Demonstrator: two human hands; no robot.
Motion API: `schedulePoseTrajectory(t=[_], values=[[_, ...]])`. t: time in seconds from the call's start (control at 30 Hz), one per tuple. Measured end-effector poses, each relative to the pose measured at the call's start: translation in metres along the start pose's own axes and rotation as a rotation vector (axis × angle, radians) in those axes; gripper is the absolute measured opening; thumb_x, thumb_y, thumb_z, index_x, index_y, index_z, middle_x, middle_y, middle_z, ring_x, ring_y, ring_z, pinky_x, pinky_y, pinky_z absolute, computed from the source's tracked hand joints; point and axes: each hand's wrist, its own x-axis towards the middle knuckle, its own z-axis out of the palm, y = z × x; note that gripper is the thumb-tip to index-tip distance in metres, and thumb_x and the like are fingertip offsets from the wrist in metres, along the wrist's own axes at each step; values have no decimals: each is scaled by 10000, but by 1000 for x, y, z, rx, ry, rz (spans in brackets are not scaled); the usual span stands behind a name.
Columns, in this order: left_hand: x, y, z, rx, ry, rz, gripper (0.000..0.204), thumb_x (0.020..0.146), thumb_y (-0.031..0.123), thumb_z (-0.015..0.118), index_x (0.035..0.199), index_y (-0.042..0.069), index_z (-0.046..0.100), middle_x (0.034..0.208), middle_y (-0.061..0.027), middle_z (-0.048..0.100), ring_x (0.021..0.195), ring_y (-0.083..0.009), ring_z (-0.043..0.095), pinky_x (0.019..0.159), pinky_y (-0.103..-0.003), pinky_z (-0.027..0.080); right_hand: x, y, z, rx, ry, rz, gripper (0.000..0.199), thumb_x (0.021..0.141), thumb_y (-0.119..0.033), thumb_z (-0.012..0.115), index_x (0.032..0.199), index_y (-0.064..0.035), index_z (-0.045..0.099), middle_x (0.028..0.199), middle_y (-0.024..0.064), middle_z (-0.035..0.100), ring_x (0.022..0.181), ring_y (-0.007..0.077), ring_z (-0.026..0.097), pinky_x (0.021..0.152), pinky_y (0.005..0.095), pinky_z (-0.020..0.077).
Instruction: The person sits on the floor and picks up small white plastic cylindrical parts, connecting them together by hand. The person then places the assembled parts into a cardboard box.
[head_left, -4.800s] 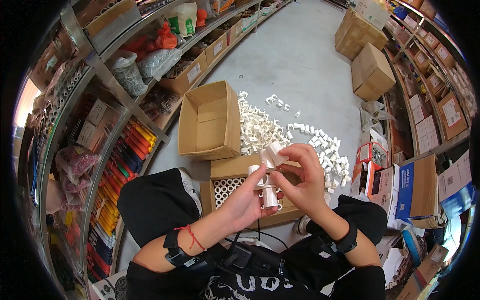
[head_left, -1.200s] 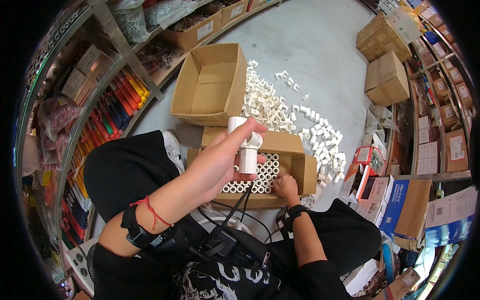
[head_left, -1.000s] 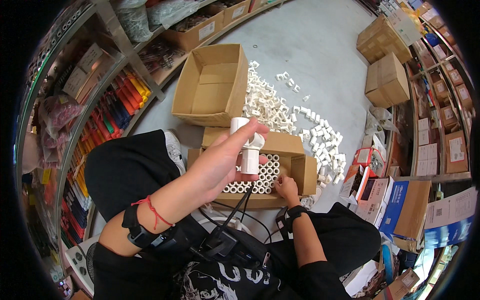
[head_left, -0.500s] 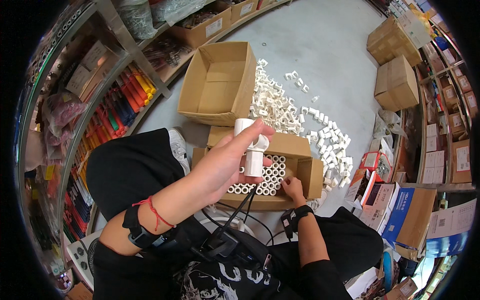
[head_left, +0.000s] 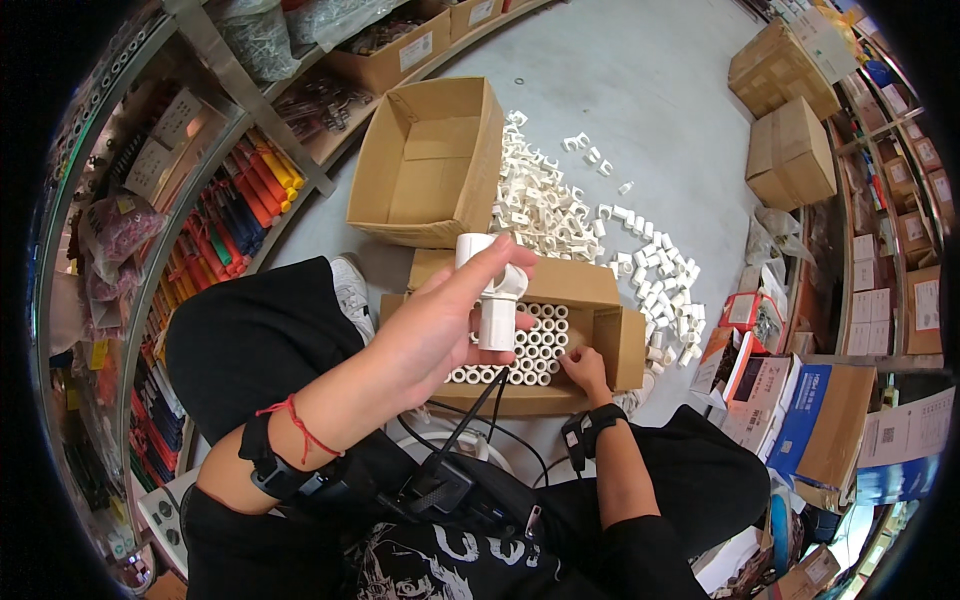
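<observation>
On grey floor (head_left: 640, 80) between stocked shelves (head_left: 200, 200): left hand (head_left: 440, 335) clamped on white fittings (head_left: 492, 295), right hand (head_left: 583, 368) fingers together in box (head_left: 600, 300).

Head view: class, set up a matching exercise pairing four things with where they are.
Things:
1. white fittings
2. right hand
3. empty box
4. loose clips

Places:
A. heaped on the floor
B. open, beyond the packed box
C. in the left hand
D. at the rows of tubes in the packed box

Pairs: 1-C, 2-D, 3-B, 4-A

Packed fittings (head_left: 520, 345) fill the carton (head_left: 620, 345); floor (head_left: 640, 90) beyond open.
</observation>
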Motion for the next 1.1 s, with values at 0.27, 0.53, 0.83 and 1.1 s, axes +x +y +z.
schedulePoseTrajectory(t=[0.27, 0.53, 0.83, 1.1], values=[[0, -3, -4, -12, -43, 16, 427, 826, 490, 434, 1052, 131, 484, 980, -17, 452, 815, -108, 523, 617, -261, 448, -3, 7, 5, -53, -199, -27, 288, 633, -293, 649, 709, -16, 636, 651, 155, 599, 621, 276, 592, 605, 339, 466], [0, -4, -6, -11, -52, 24, 424, 828, 489, 431, 1055, 135, 485, 979, -14, 449, 816, -103, 521, 627, -263, 450, -3, 5, 5, -78, -154, -34, 255, 645, -271, 635, 701, -22, 634, 646, 154, 595, 627, 281, 590, 606, 347, 467], [-2, -1, -1, 0, -19, -1, 355, 874, 428, 357, 1042, 141, 481, 981, 2, 473, 792, -89, 512, 595, -243, 440, -5, -2, 1, -71, -133, -21, 267, 632, -279, 640, 682, -16, 624, 644, 156, 594, 629, 285, 589, 608, 351, 467], [0, -5, -6, 7, -51, 23, 421, 834, 490, 417, 1054, 139, 488, 974, -10, 443, 814, -96, 514, 622, -257, 452, -6, -1, 3, -60, -112, -16, 277, 631, -289, 637, 677, -16, 623, 642, 160, 593, 630, 289, 590, 614, 357, 469]])
